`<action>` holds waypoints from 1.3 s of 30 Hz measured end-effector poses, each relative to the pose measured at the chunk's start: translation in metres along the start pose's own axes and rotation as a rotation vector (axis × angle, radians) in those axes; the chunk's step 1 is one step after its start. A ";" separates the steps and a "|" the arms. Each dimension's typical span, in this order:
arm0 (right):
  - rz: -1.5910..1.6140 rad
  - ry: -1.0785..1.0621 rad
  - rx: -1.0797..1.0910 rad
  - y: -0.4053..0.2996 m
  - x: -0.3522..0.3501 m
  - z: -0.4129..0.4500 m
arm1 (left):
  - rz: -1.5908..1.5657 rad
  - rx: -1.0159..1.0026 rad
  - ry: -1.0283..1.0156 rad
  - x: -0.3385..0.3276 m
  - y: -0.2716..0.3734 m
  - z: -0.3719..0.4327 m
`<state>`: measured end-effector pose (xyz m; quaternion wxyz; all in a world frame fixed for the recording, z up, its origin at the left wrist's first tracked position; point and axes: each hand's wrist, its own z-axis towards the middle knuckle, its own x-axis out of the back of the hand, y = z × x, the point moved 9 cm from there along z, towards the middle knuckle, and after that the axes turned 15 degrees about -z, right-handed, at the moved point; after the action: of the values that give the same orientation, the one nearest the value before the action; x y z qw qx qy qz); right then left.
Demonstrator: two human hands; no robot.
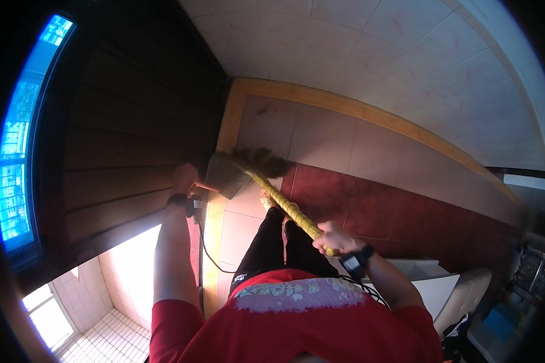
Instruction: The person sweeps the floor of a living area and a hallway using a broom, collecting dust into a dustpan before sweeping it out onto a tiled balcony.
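Observation:
My right hand (pixel 337 237) is wrapped around the upper part of a broom's yellow ribbed handle (pixel 281 199), which slants away to the upper left. The broom's dark bristles (pixel 265 161) rest on the tiled floor and look slightly blurred. Beside them, to the left, lies a greyish dustpan (pixel 227 174), its pan at the bristles. My left hand (pixel 186 178) grips the dustpan's reddish short handle (pixel 207 186). Both wrists wear a strap with a small black device and a cable.
A dark panelled door (pixel 118 149) stands close on the left, with a bright tiled space below it. Yellow border tiles (pixel 327 97) run along the pale tiled wall (pixel 345 41). A white open drawer (pixel 422 283) and a beige chair (pixel 468 295) are at the lower right. My feet stand near the dustpan.

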<state>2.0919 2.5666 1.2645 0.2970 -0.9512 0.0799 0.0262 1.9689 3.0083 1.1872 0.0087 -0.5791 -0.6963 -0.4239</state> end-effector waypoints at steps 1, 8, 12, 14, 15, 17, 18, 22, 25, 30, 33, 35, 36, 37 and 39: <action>0.038 0.016 -0.006 -0.016 0.004 -0.011 | -0.098 0.057 0.034 0.000 0.014 0.007; -0.363 0.216 -0.008 -0.145 0.029 -0.002 | -0.257 0.074 0.115 0.131 -0.122 0.084; -0.436 0.349 0.061 -0.140 0.053 0.058 | -0.769 0.353 0.255 0.105 -0.167 -0.009; -0.278 0.416 0.069 -0.148 0.083 0.099 | -0.647 0.025 0.314 0.108 -0.101 -0.051; -0.202 0.418 0.064 -0.155 0.096 0.131 | -0.590 -0.005 0.335 0.120 -0.102 -0.061; -0.334 0.413 0.089 -0.189 0.101 0.206 | -0.492 0.058 0.347 0.154 -0.144 -0.054; -0.366 0.383 0.064 -0.198 0.091 0.250 | -0.480 0.104 0.357 0.171 -0.163 -0.051; -0.533 0.324 0.036 -0.226 -0.011 0.348 | -0.573 0.302 0.364 0.213 -0.218 -0.066; -0.424 0.298 -0.006 -0.208 -0.098 0.369 | -0.556 0.330 0.417 0.265 -0.229 -0.082; -0.325 0.028 -0.126 -0.197 -0.290 0.285 | -0.452 0.256 0.443 0.346 -0.368 -0.129; -0.211 0.015 -0.168 -0.208 -0.333 0.193 | -0.396 0.244 0.479 0.363 -0.412 -0.150; -0.205 0.115 -0.155 -0.245 -0.346 0.154 | -0.414 0.254 0.490 0.379 -0.425 -0.152; -0.224 0.153 -0.133 -0.252 -0.355 0.151 | -0.415 0.258 0.475 0.387 -0.435 -0.155; -0.247 0.187 -0.110 -0.257 -0.360 0.153 | -0.418 0.266 0.464 0.394 -0.448 -0.160; -0.314 0.199 -0.059 -0.270 -0.379 0.175 | -0.435 0.273 0.479 0.400 -0.488 -0.174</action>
<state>1.7634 2.9371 1.3087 0.2599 -0.9582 -0.0415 -0.1122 1.3570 3.2384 1.2165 0.1587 -0.2946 -0.8320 -0.4425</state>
